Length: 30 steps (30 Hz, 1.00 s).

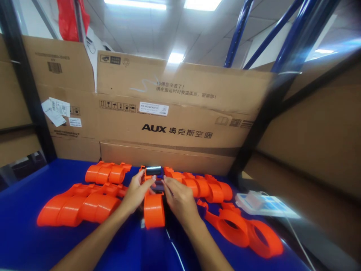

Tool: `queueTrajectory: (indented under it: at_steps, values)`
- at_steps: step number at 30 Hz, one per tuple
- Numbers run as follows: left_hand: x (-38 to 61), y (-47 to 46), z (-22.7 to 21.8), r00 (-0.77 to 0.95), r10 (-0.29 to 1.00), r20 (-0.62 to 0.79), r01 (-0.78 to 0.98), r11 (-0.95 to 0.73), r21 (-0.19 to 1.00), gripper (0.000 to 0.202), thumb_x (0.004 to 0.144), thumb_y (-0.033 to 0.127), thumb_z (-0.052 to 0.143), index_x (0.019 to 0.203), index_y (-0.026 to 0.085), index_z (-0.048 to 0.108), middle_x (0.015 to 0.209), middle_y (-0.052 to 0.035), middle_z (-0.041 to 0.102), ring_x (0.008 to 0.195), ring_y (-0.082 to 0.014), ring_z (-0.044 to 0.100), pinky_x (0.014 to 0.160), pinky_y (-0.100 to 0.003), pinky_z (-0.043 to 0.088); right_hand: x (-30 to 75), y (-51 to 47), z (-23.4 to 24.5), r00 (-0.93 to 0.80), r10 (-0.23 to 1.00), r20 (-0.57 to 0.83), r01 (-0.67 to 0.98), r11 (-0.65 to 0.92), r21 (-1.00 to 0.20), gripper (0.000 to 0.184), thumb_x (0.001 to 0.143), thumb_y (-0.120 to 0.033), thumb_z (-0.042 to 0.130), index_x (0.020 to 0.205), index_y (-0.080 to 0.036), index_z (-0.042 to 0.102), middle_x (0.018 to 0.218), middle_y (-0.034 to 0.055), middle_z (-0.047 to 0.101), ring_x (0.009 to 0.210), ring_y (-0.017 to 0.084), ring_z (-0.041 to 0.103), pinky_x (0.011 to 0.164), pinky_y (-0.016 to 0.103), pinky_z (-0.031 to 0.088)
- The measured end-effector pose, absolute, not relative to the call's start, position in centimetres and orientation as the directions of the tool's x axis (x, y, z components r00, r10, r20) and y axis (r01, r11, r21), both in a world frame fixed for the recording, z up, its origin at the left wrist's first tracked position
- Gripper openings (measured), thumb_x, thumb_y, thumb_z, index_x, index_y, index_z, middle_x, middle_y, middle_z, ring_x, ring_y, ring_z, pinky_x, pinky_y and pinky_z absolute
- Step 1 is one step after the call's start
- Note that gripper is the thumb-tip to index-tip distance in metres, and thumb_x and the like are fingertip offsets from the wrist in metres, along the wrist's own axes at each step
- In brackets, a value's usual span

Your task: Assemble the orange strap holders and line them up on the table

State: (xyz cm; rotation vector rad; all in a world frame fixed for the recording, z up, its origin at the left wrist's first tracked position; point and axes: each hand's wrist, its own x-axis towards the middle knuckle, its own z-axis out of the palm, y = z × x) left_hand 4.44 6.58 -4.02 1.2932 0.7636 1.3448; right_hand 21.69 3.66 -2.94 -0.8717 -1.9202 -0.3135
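Between both hands, orange tape dispenser, left hand and right hand clamped on its sides

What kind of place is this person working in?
Probably a small factory or warehouse packing bench. Flattened cardboard shipping cartons wall in a blue worktop, blue steel racking rises behind, and many identical orange plastic tape dispensers lie around the left hand and right hand, which work on one dispenser.
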Motion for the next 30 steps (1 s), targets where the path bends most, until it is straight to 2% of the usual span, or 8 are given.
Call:
queueTrajectory:
  at_steps: [5, 8, 10, 13, 15, 19, 24, 30]
  values:
    - [4.4, 6.7, -3.8, 0.181, 0.962, 0.205, -0.362, -0.129, 0.923, 0.041, 0.078, 0.044, 0.076, 0.105, 0.016, 0.063, 0.072, -0.0004, 0.066, 0.052, -0.0122, 0.062, 0.053, -0.023, 0.05, 22.0, 3.3, -2.0, -0.219, 0.477, 0.851, 0.645, 0.725, -0.24, 0.02, 0.094, -0.019, 0.059, 0.108, -0.02, 0.073, 0.104, 0.0101, 0.076, 0.097, 0.023, 0.073, 0.091, 0.037, 0.059]
    - [4.3, 6.4, -3.3, 0.277, 0.947, 0.161, -0.443, -0.023, 0.896, 0.041, 0.076, 0.04, 0.079, 0.104, 0.015, 0.064, 0.076, -0.0046, 0.07, 0.053, -0.0128, 0.063, 0.053, -0.023, 0.051, 22.4, 3.0, -0.9, -0.056, 0.616, 0.786, 0.547, 0.677, -0.492, 0.021, 0.094, -0.031, 0.059, 0.11, -0.023, 0.072, 0.104, 0.0087, 0.076, 0.098, 0.024, 0.071, 0.092, 0.04, 0.057]
    - [4.3, 5.9, -3.0, 0.361, 0.922, 0.138, -0.455, 0.045, 0.889, 0.051, 0.075, 0.037, 0.08, 0.118, 0.017, 0.062, 0.081, -0.0069, 0.072, 0.054, -0.0152, 0.066, 0.054, -0.026, 0.053, 22.6, 2.8, -0.2, 0.013, 0.744, 0.668, 0.386, 0.612, -0.69, 0.031, 0.096, -0.039, 0.056, 0.122, -0.024, 0.065, 0.104, 0.0081, 0.075, 0.098, 0.024, 0.071, 0.089, 0.04, 0.057]
    - [4.5, 5.0, -2.8, 0.492, 0.865, 0.099, -0.43, 0.142, 0.891, 0.074, 0.078, 0.036, 0.078, 0.143, 0.026, 0.044, 0.083, -0.0073, 0.073, 0.06, -0.0227, 0.072, 0.058, -0.033, 0.056, 22.7, 2.4, 0.5, -0.107, 0.865, 0.49, 0.154, 0.501, -0.852, 0.043, 0.097, -0.046, 0.052, 0.135, -0.026, 0.054, 0.105, 0.0067, 0.074, 0.098, 0.023, 0.07, 0.085, 0.038, 0.057]
    - [4.5, 4.5, -2.7, 0.556, 0.827, 0.078, -0.41, 0.192, 0.892, 0.076, 0.081, 0.037, 0.076, 0.147, 0.029, 0.039, 0.091, -0.0099, 0.074, 0.07, -0.0276, 0.075, 0.062, -0.037, 0.058, 22.7, 2.4, 0.5, -0.189, 0.883, 0.429, 0.09, 0.451, -0.888, 0.044, 0.096, -0.048, 0.053, 0.133, -0.025, 0.054, 0.103, 0.0068, 0.073, 0.096, 0.023, 0.07, 0.083, 0.037, 0.057]
    - [4.4, 4.3, -2.2, 0.608, 0.783, 0.132, -0.42, 0.176, 0.89, 0.069, 0.073, 0.026, 0.082, 0.136, 0.024, 0.053, 0.115, -0.0147, 0.07, 0.085, -0.0299, 0.075, 0.075, -0.041, 0.059, 22.4, 2.9, 0.0, -0.114, 0.902, 0.417, 0.041, 0.424, -0.905, 0.042, 0.092, -0.052, 0.058, 0.122, -0.023, 0.055, 0.088, 0.0041, 0.071, 0.083, 0.021, 0.069, 0.075, 0.032, 0.055]
    - [4.5, 4.9, -2.1, 0.508, 0.835, 0.211, -0.386, 0.001, 0.923, 0.049, 0.077, 0.033, 0.078, 0.122, 0.016, 0.066, 0.111, -0.0134, 0.072, 0.096, -0.028, 0.07, 0.085, -0.038, 0.054, 21.7, 3.8, -1.0, -0.084, 0.892, 0.444, 0.079, 0.45, -0.889, 0.04, 0.087, -0.052, 0.065, 0.11, -0.023, 0.052, 0.081, -0.0006, 0.065, 0.071, 0.016, 0.063, 0.066, 0.027, 0.052]
    - [4.4, 5.4, -2.2, 0.415, 0.872, 0.259, -0.272, -0.153, 0.95, 0.043, 0.078, 0.036, 0.077, 0.115, 0.015, 0.07, 0.109, -0.0116, 0.073, 0.1, -0.0263, 0.067, 0.087, -0.035, 0.052, 21.1, 3.9, -1.4, -0.116, 0.867, 0.484, 0.129, 0.497, -0.858, 0.031, 0.088, -0.049, 0.064, 0.1, -0.024, 0.05, 0.089, 0.0011, 0.063, 0.082, 0.017, 0.063, 0.073, 0.029, 0.054]
